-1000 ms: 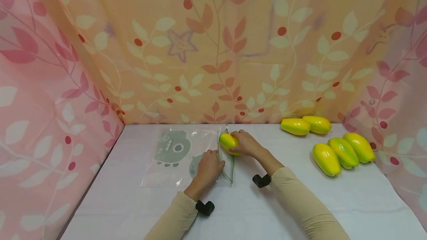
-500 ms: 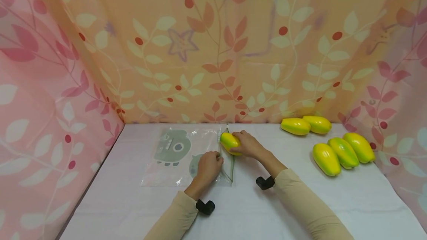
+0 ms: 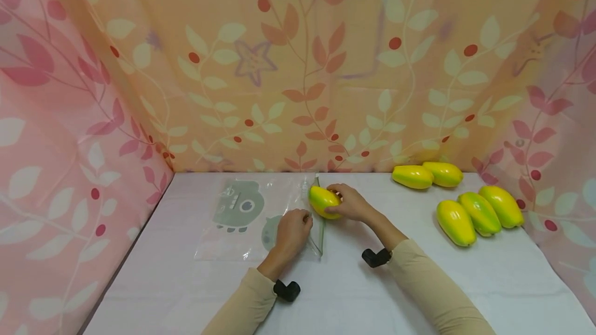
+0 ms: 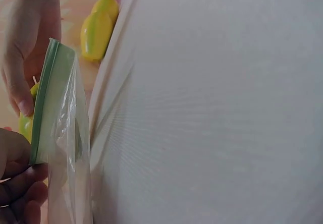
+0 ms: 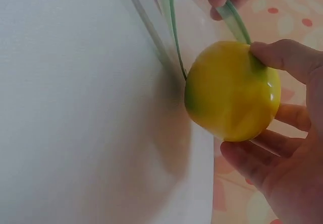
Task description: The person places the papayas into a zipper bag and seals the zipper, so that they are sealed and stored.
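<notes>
My right hand (image 3: 350,203) grips a yellow-green papaya (image 3: 323,201), thumb on one side and fingers on the other, as the right wrist view shows. The papaya (image 5: 229,90) is at the mouth of a clear zip bag (image 3: 253,244) printed with grey-green cartoon monsters. My left hand (image 3: 292,229) pinches the bag's green zip edge (image 4: 44,103) and lifts it, so the mouth gapes. In the right wrist view the green edges (image 5: 175,32) spread apart just beyond the fruit. The bag's body lies flat on the table to the left.
Two papayas (image 3: 412,177) lie side by side at the back right of the white-covered table (image 3: 344,293). Three others (image 3: 478,213) rest in a row nearer the right edge. A leaf-patterned curtain (image 3: 298,66) hangs around the back and sides.
My right hand has drawn slightly right with the papaya. The left fingers have curled onto the bag's edge, and the bag's body has shifted slightly left.
</notes>
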A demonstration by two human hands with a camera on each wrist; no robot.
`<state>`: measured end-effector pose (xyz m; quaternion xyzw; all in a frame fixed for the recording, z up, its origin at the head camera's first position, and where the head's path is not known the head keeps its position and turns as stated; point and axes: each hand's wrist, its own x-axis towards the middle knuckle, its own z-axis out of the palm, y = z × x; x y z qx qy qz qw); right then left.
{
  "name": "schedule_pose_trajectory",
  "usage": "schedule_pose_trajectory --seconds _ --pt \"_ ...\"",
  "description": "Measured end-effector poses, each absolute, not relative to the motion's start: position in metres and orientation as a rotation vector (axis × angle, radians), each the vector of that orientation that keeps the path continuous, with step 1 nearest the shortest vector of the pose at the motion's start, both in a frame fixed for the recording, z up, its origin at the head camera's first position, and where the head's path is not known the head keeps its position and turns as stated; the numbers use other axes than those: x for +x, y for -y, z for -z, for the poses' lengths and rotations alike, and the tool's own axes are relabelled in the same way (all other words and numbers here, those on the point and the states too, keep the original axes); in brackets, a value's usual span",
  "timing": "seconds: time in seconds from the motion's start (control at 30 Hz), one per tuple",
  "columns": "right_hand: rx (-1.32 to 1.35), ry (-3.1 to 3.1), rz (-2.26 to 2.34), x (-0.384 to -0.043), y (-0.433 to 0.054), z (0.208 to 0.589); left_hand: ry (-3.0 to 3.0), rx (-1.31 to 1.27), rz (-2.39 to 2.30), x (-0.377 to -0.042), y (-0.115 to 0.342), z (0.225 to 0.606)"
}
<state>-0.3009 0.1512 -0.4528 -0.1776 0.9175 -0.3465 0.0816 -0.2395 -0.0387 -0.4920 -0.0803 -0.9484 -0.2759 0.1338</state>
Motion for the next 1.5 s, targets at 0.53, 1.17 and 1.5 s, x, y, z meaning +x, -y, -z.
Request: schedule_pose_trajectory --seconds 0.53,1.17,1.5 --pt "-0.437 -2.785 1.296 -0.301 -0.142 0.479 2.644 -0.465 0.794 -0.234 0.037 0.485" --pt "-0.393 -2.776 1.385 -0.295 -0.141 0.489 2.612 -0.431 0.819 -0.234 0.039 0.489" --pt "-0.351 -2.854 1.514 -0.296 -0.119 0.494 2.535 -0.478 0.841 -0.235 0.038 0.489"
